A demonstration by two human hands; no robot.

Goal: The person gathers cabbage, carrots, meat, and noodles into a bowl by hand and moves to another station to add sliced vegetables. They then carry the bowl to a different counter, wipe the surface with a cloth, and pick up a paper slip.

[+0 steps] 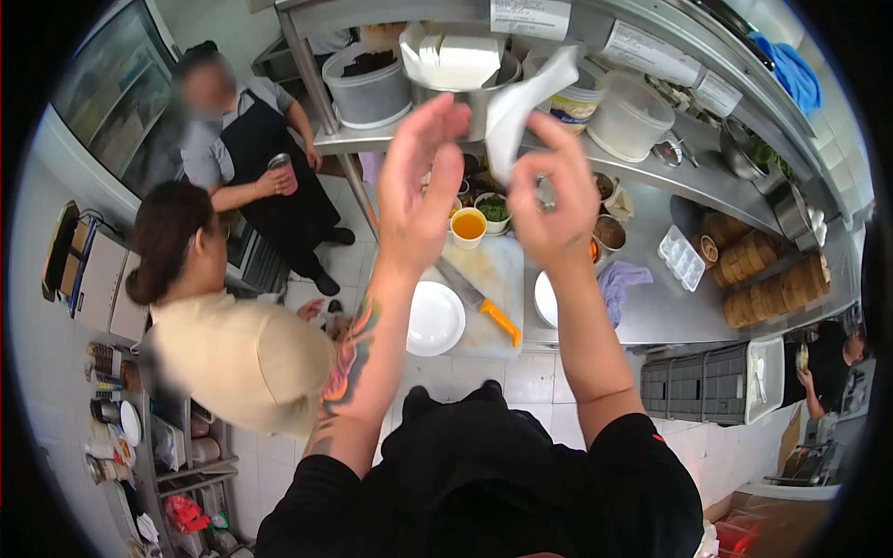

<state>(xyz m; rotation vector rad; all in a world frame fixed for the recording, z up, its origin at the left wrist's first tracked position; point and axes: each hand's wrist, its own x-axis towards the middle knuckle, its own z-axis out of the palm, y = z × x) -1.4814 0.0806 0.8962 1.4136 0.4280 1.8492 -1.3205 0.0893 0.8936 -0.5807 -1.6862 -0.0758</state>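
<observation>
Both my hands are raised in front of the steel shelf. My right hand (561, 191) pinches a white paper napkin (521, 107), which sticks up blurred and tilted to the right. My left hand (423, 181) is beside it, fingers stretched upward and thumb apart, with nothing in it. Behind them on the shelf, a stack of white napkins (453, 58) rests over a metal pot. Below, a white cutting board (488, 270) carries a knife with an orange handle (500, 321). A white plate (434, 319) overlaps the board's left side. Beyond is a cup of orange sauce (468, 226).
Two people stand at left, one in a beige top (237, 358), one in a black apron (284, 177) holding a jar. Plastic tubs (631, 116) line the shelf (688, 172). Bamboo steamers (777, 288), a purple cloth (621, 286) and grey crates (693, 383) are at right.
</observation>
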